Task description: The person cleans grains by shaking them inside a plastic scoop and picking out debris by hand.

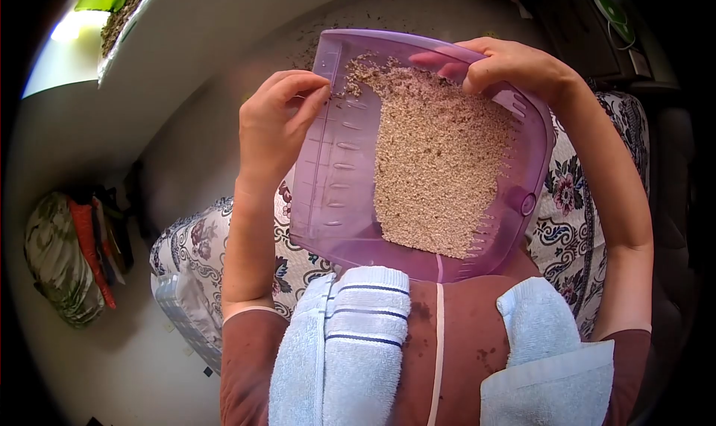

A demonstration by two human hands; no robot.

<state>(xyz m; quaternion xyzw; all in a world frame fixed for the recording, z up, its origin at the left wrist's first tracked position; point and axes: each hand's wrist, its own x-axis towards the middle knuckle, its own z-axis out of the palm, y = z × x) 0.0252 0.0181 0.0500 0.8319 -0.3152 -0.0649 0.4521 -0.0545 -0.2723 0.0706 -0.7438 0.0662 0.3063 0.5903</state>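
A translucent purple plastic winnowing tray (350, 139) is tilted in front of my body. Small beige grains (440, 165) cover much of its floor, with darker bits and chaff (363, 76) gathered at the upper left. My right hand (507, 68) grips the far right rim, thumb inside over the grains and fingers seen blurred through the plastic. Beside the tray's upper left edge, my left hand (283, 117) is closed in a pinch, thumb and forefinger together. Whatever is between those fingertips is too small to name.
Light blue towels (365, 344) hang over my brown shirt (436, 336). Patterned cloth (567, 187) lies under the tray. Dark bits (306, 42) are scattered on the floor beyond. Bags (67, 254) stand at left, and a dark cabinet (574, 31) at upper right.
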